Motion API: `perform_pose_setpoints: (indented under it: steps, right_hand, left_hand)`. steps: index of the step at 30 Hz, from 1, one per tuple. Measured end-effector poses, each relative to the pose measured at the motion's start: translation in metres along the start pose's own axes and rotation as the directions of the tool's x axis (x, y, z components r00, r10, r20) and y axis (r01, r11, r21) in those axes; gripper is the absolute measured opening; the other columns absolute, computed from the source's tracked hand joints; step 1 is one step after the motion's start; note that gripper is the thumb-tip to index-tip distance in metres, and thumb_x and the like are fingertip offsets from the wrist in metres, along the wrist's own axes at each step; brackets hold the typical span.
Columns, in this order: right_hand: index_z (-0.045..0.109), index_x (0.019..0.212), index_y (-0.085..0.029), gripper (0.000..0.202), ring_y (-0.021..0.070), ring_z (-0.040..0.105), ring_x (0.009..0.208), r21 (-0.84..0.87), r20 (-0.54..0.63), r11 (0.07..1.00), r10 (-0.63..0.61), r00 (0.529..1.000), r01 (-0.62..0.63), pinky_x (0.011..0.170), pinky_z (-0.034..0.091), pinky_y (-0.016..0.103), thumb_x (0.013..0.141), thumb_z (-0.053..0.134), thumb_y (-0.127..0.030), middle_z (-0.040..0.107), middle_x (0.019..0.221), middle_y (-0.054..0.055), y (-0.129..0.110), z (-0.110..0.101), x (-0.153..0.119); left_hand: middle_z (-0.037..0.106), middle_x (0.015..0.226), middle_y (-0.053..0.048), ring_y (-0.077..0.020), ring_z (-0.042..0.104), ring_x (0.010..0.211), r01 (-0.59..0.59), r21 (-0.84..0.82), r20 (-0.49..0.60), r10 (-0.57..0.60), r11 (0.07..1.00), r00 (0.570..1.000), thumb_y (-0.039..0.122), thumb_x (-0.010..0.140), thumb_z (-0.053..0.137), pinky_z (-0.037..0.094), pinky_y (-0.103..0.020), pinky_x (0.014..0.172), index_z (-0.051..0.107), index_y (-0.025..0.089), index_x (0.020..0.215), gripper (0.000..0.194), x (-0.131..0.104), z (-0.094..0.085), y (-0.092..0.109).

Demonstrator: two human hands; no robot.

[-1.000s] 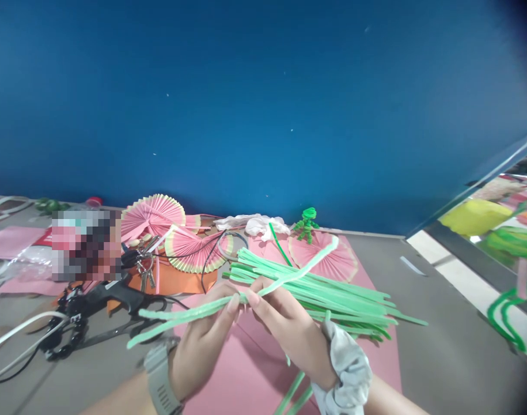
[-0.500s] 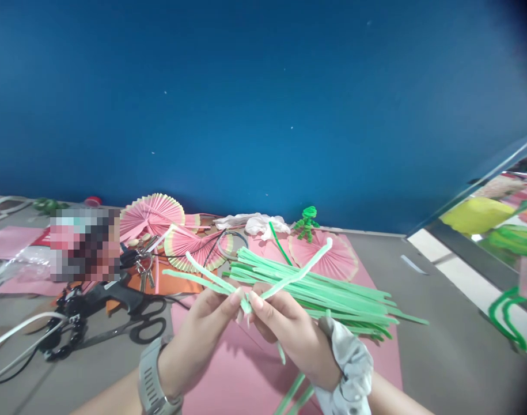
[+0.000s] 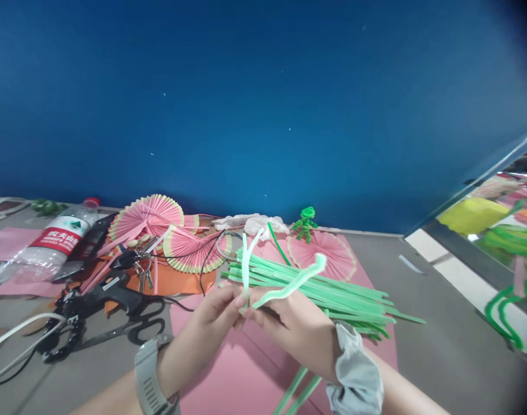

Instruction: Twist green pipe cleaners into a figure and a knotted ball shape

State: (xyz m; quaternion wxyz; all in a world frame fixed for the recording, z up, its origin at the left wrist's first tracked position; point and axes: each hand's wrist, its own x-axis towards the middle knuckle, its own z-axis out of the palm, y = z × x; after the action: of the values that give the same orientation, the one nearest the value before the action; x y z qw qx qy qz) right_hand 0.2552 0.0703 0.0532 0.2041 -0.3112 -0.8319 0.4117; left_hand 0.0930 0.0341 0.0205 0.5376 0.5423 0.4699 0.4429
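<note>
Above a pink sheet on a cluttered grey worktop, a person holds pale green pipe cleaners where two hands meet. The left hand and right hand each have their grip clamped on the fuzzy stems, ends splayed upward; fingertips hide the join. A bundle of green pipe cleaners lies across the sheet's far right part; scissors and a glue gun rest left of the sheet. Should either pinch slacken, the springy stems could slip apart; too sharp a bend might kink them. A low sweep of the right wrist, wearing a scrunchie, could scatter the bundle.
</note>
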Motion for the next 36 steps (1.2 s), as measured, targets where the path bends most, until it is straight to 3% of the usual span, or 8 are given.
perform_pose_setpoints:
  steps: [5,9,15,23,28,32,34,36]
  right_hand:
    - [0.066,0.078,-0.020,0.029,0.0148,0.062,0.077,-0.145,0.051,0.989,0.012,0.999,-0.005,0.072,0.043,0.025,0.091,0.039,-0.020,0.068,0.087,0.002,0.005,0.001,0.002]
    - [0.064,0.077,-0.018,0.036,0.0167,0.061,0.072,-0.224,-0.024,0.973,0.058,0.998,-0.062,0.066,0.044,0.026,0.093,0.034,-0.027,0.067,0.076,0.004,0.006,0.001,0.000]
    - [0.063,0.081,-0.019,0.035,0.0170,0.061,0.075,-0.215,0.019,0.976,0.051,0.999,-0.045,0.066,0.043,0.026,0.094,0.031,-0.029,0.065,0.077,0.004,0.004,-0.004,-0.002]
    - [0.063,0.082,-0.019,0.038,0.0152,0.060,0.072,-0.207,0.109,0.978,0.014,0.994,0.009,0.065,0.042,0.025,0.095,0.028,-0.027,0.066,0.080,0.002,-0.002,-0.006,-0.003]
    - [0.062,0.083,-0.021,0.028,0.0165,0.058,0.063,-0.339,0.030,0.940,0.047,0.998,-0.034,0.058,0.040,0.027,0.091,0.039,-0.034,0.065,0.073,0.002,-0.005,-0.011,-0.006]
    - [0.057,0.098,-0.021,0.018,0.0201,0.058,0.080,-0.470,-0.128,0.877,0.041,0.991,-0.097,0.069,0.042,0.032,0.088,0.044,-0.030,0.063,0.089,0.004,-0.008,-0.020,-0.007]
    - [0.054,0.104,-0.018,0.020,0.0236,0.052,0.096,-0.574,-0.311,0.815,-0.124,0.942,-0.082,0.082,0.038,0.038,0.086,0.047,-0.024,0.058,0.102,0.008,-0.010,-0.023,-0.009]
    - [0.053,0.103,-0.017,0.020,0.0252,0.049,0.099,-0.658,-0.453,0.750,-0.315,0.834,-0.074,0.087,0.034,0.042,0.084,0.048,-0.021,0.055,0.103,0.011,-0.012,-0.025,-0.011]
  left_hand:
    - [0.053,0.056,-0.001,-0.0170,0.048,0.056,-0.059,0.097,-0.062,0.065,0.994,0.996,0.038,0.086,0.040,0.042,-0.026,0.053,0.060,0.021,0.066,0.033,-0.005,0.004,0.004]
    - [0.053,0.061,-0.001,-0.0169,0.049,0.060,-0.107,0.224,-0.024,0.115,0.969,0.993,0.037,0.088,0.037,0.041,-0.026,0.057,0.056,0.021,0.070,0.031,-0.008,0.004,-0.006]
    - [0.049,0.067,0.000,-0.0154,0.043,0.064,-0.182,0.572,0.091,0.158,0.800,0.983,0.032,0.088,0.042,0.035,-0.027,0.059,0.049,0.019,0.070,0.023,-0.006,-0.001,-0.015]
    - [0.055,0.075,-0.004,-0.0192,0.048,0.072,-0.296,0.724,0.220,0.198,0.623,0.955,0.025,0.087,0.043,0.037,-0.030,0.063,0.049,0.019,0.073,0.017,-0.005,-0.005,-0.020]
    - [0.051,0.070,-0.001,-0.0161,0.046,0.067,-0.259,0.683,0.105,0.259,0.683,0.960,0.016,0.087,0.039,0.035,-0.027,0.062,0.042,0.020,0.065,0.023,-0.006,-0.002,-0.018]
    - [0.043,0.061,0.003,-0.0137,0.041,0.059,-0.152,0.546,-0.069,0.225,0.824,0.972,0.024,0.089,0.036,0.034,-0.025,0.056,0.038,0.021,0.062,0.027,-0.006,-0.001,-0.017]
    - [0.038,0.056,0.004,-0.0124,0.039,0.052,-0.061,0.417,-0.168,0.143,0.907,0.975,0.031,0.091,0.033,0.032,-0.023,0.050,0.037,0.021,0.062,0.031,-0.005,-0.001,-0.018]
    - [0.036,0.054,0.005,-0.0115,0.037,0.048,-0.001,0.281,-0.244,0.073,0.960,0.967,0.036,0.091,0.030,0.030,-0.023,0.046,0.038,0.021,0.062,0.034,-0.003,-0.002,-0.018]
